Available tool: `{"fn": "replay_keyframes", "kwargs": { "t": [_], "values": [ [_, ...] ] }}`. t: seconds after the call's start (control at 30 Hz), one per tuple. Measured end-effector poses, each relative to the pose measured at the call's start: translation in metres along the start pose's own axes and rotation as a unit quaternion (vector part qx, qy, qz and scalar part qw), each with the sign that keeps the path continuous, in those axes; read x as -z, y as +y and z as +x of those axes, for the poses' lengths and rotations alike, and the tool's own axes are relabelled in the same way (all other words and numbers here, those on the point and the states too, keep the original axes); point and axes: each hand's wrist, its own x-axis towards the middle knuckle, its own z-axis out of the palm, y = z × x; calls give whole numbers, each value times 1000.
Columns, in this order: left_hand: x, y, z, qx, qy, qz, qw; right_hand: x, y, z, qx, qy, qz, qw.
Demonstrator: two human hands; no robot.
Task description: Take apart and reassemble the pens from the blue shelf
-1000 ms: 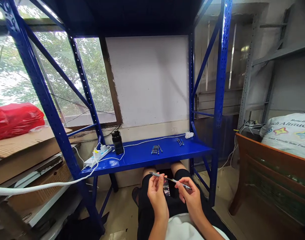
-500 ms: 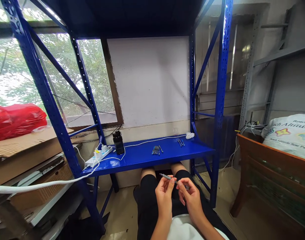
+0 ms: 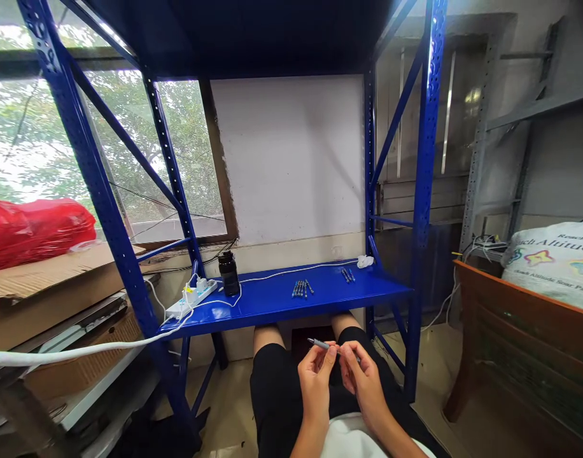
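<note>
My left hand point(image 3: 316, 375) pinches a grey pen point(image 3: 319, 343) whose tip points up and left. Close beside it, my right hand point(image 3: 361, 375) has its fingers closed around the pen's other end, which they largely hide. Both hands are above my lap, in front of the blue shelf point(image 3: 267, 304). On the shelf lie a row of several dark pens point(image 3: 302, 289) near the middle and a smaller group of pens point(image 3: 347, 275) farther right.
A black bottle point(image 3: 228, 275) and a white power strip point(image 3: 191, 299) stand at the shelf's left. A white cable point(image 3: 81, 353) crosses the left foreground. Blue uprights point(image 3: 422, 191) flank the shelf. A wooden chair point(image 3: 520, 337) is at the right.
The view has shifted slightly. My left knee has moved outward to the left. Both hands stay at the pen, with the fingertips a little closer together.
</note>
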Motion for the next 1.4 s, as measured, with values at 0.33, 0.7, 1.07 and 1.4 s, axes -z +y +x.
{"fn": "replay_keyframes", "kwargs": {
  "t": [0.33, 0.7, 1.07, 1.4],
  "values": [
    [1, 2, 2, 13, 31, -17, 999, 2, 4, 2, -30, -34, -10, 999],
    [5, -6, 3, 5, 16, -20, 1000, -1, 2, -1, -24, -62, -9, 998],
    [5, -5, 1, 10, 20, -38, 999, -1, 6, -1, -39, -83, -13, 996],
    [5, -3, 1, 14, 22, -43, 999, 3, 16, 1, -45, -99, -19, 994]
  ]
}}
